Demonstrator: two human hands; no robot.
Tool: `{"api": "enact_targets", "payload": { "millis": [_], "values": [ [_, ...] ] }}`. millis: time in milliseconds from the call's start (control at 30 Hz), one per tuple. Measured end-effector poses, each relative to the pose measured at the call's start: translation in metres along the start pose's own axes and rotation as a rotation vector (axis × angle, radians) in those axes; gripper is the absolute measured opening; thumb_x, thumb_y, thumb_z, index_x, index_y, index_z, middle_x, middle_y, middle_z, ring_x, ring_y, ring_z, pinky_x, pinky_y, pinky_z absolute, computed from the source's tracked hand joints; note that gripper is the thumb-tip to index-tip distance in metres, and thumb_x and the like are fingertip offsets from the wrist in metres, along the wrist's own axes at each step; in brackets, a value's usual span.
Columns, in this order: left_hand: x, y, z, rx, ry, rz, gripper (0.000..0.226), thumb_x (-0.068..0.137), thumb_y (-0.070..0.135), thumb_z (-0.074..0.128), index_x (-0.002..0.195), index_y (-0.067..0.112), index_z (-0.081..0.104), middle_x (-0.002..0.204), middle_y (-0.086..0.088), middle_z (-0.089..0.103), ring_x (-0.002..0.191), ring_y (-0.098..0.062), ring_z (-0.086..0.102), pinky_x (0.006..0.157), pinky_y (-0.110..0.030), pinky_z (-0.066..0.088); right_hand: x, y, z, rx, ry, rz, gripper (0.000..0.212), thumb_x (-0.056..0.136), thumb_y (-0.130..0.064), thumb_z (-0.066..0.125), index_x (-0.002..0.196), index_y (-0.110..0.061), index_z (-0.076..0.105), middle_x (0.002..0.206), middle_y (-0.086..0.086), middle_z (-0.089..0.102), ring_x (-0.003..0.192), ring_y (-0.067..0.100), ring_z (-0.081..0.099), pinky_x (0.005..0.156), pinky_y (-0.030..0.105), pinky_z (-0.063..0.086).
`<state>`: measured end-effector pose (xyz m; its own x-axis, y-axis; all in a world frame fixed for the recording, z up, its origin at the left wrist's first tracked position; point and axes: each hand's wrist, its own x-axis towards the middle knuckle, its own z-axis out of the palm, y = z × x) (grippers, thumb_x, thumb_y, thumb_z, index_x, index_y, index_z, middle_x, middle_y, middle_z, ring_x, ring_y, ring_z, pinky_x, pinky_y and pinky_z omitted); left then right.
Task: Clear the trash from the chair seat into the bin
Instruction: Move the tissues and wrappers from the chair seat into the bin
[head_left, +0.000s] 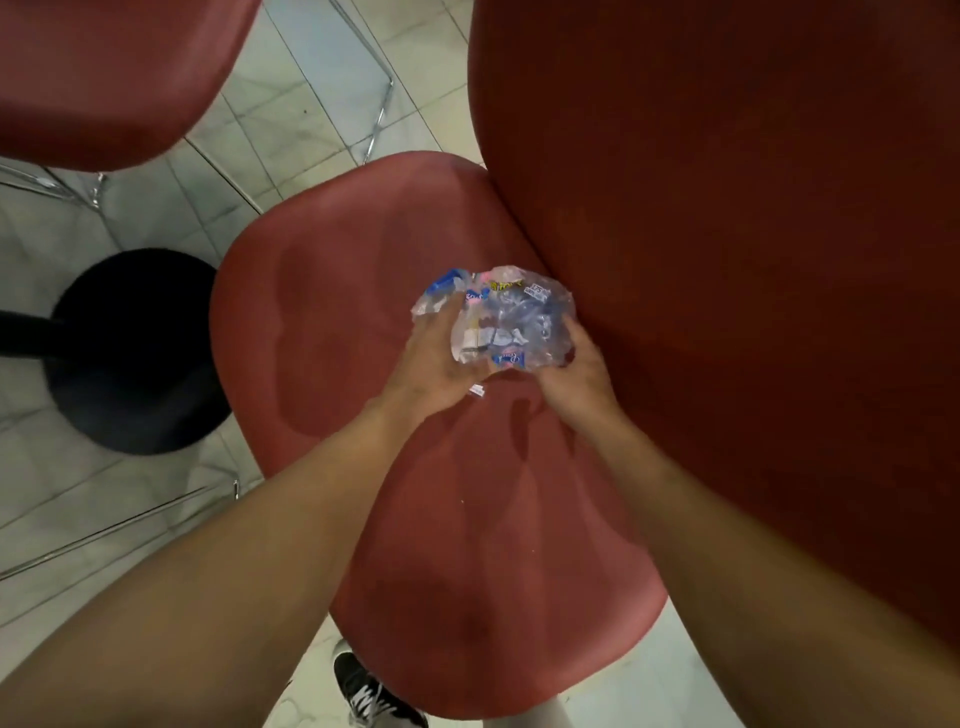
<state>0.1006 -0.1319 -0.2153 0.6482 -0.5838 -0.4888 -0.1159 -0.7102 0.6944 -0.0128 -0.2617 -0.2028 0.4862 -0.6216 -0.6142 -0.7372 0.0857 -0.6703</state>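
Gathering a crumpled wad of clear wrappers (498, 322) between them, the left hand (441, 364) and right hand (576, 374) are both clasping it with curled fingers over the red seat (363, 322), close to the chair back (727, 260). A small scrap (476, 391) is lying on the seat just under the hands, and a black round bin (135, 353) is standing on the tiled floor (291, 93) left of the seat.

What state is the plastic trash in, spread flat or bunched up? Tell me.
Bunched up. The plastic wrappers are crumpled into one wad, gripped between the left hand and right hand above the chair seat.
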Motion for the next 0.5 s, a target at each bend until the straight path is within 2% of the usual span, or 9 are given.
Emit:
{"api": "enact_targets", "payload": {
  "millis": [67,100,133,200,267,333,400,500],
  "values": [
    [0.003,0.004,0.003,-0.012,-0.025,-0.020,0.101,0.062,0.031,0.085,0.146,0.032,0.029,0.146,-0.004,0.037,0.133,-0.019,0.039,0.100,-0.027,0.040,0.001,-0.002,0.009,0.081,-0.052,0.034,0.055,0.076,-0.035,0.068,0.129,-0.038,0.052,0.113,-0.013,0.066,0.104,0.008,0.064,0.092,0.027,0.050],
    [0.004,0.006,0.003,-0.004,-0.027,-0.034,0.104,0.061,0.023,0.087,0.147,0.030,0.028,0.146,-0.005,0.036,0.133,-0.019,0.039,0.096,-0.025,0.040,0.001,-0.004,0.013,0.116,-0.082,0.036,0.057,0.074,-0.028,0.066,0.129,-0.033,0.053,0.116,-0.011,0.066,0.104,0.008,0.064,0.092,0.025,0.050],
    [0.005,0.009,0.003,0.020,-0.009,-0.037,0.106,0.061,0.019,0.088,0.147,0.028,0.027,0.145,-0.005,0.037,0.131,-0.020,0.041,0.094,-0.027,0.042,0.001,-0.006,0.017,0.148,-0.112,0.020,0.056,0.075,-0.016,0.062,0.129,-0.026,0.055,0.118,-0.008,0.066,0.105,0.008,0.063,0.091,0.020,0.049],
    [0.006,0.013,0.002,0.128,0.047,-0.021,0.104,0.061,0.021,0.087,0.145,0.028,0.026,0.141,-0.007,0.042,0.124,-0.027,0.047,0.093,-0.041,0.048,-0.003,-0.017,0.026,0.197,-0.182,-0.033,0.051,0.079,0.010,0.052,0.125,-0.011,0.056,0.113,-0.007,0.063,0.103,0.005,0.060,0.083,0.009,0.047],
    [0.007,0.014,0.000,0.276,0.088,-0.033,0.089,0.070,0.024,0.081,0.142,0.027,0.028,0.134,-0.011,0.048,0.114,-0.034,0.054,0.083,-0.043,0.050,-0.007,-0.023,0.037,0.178,-0.260,-0.054,0.055,0.078,0.021,0.043,0.124,-0.006,0.056,0.105,-0.009,0.060,0.100,0.003,0.058,0.085,0.011,0.049],
    [0.010,0.013,-0.006,0.342,0.176,-0.013,0.057,0.082,0.020,0.068,0.131,0.024,0.040,0.121,-0.011,0.057,0.104,-0.037,0.059,0.073,-0.040,0.045,-0.007,-0.017,0.047,0.148,-0.298,-0.071,0.057,0.072,0.017,0.042,0.120,-0.008,0.059,0.108,-0.006,0.063,0.107,0.010,0.061,0.098,0.026,0.049],
    [0.009,0.011,-0.012,0.308,0.297,0.031,0.034,0.086,0.013,0.057,0.118,0.020,0.050,0.109,-0.009,0.063,0.098,-0.036,0.061,0.070,-0.039,0.045,-0.007,-0.006,0.048,-0.032,-0.245,-0.106,0.047,0.074,0.006,0.046,0.110,-0.016,0.066,0.106,-0.005,0.067,0.102,0.013,0.065,0.097,0.034,0.050],
    [0.004,0.002,-0.022,0.237,0.413,0.030,0.036,0.082,0.007,0.058,0.116,0.018,0.055,0.107,-0.007,0.065,0.098,-0.034,0.060,0.074,-0.038,0.045,-0.007,0.011,0.045,-0.401,-0.153,-0.173,0.026,0.082,-0.010,0.062,0.105,-0.019,0.068,0.106,0.002,0.067,0.099,0.023,0.063,0.091,0.038,0.050]
  ]
}}
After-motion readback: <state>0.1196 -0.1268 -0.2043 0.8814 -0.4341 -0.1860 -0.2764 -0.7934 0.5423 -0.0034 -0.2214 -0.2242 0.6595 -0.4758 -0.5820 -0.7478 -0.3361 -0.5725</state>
